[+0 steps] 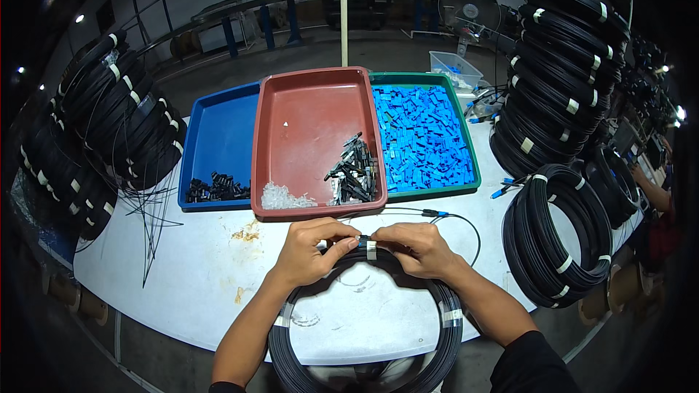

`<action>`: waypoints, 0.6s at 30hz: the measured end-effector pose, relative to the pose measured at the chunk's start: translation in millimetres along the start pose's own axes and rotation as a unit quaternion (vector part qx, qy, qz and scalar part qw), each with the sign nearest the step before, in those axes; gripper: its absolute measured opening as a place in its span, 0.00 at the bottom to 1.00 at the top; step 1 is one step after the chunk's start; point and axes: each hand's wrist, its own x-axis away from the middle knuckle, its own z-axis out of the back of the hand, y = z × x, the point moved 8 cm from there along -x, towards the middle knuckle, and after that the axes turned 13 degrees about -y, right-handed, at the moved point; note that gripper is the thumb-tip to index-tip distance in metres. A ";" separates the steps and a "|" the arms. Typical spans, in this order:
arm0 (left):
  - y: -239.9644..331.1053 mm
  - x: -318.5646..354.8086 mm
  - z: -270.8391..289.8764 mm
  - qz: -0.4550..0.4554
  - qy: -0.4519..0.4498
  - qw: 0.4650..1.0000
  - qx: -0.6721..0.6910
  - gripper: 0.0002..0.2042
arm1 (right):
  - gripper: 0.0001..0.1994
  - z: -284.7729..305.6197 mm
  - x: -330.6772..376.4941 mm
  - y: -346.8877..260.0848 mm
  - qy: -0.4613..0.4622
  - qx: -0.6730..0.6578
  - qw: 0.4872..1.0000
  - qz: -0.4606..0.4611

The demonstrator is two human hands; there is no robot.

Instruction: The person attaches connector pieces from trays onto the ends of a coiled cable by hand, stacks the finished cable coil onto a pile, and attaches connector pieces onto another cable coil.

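Observation:
A coil of black cable [279, 331], bound with white tape, lies at the table's front edge and reaches past it. Over the coil's far side my hands meet, both closed. My left hand [313, 249] pinches a small blue and black cable connector [362, 241] between thumb and forefinger. My right hand [420, 249] grips the same piece from the right, its fingertips partly hiding it. Beyond the right hand, a cable end with a black and blue connector [435, 213] lies loose on the table.
Past my hands stand a blue tray [218, 113] with black parts, a red tray [309, 102] with clear and black pieces, and a green tray [466, 153] full of blue connectors. Cable coils are stacked left [120, 116] and right [557, 80]; more coils [520, 240] lean nearer right.

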 end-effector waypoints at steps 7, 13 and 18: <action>9.0 0.7 1.3 -0.048 0.024 0.998 -0.022 0.05 | 0.15 -3.9 -3.1 -3.1 -0.025 -0.048 0.998 -0.016; 9.8 0.2 -0.4 -0.060 0.025 0.998 -0.013 0.05 | 0.11 -3.9 -5.5 -4.2 -0.023 -0.021 0.999 0.001; 7.6 0.1 -2.7 -0.057 0.015 0.998 -0.012 0.05 | 0.10 -3.9 -3.8 -2.9 -0.015 -0.025 1.000 0.001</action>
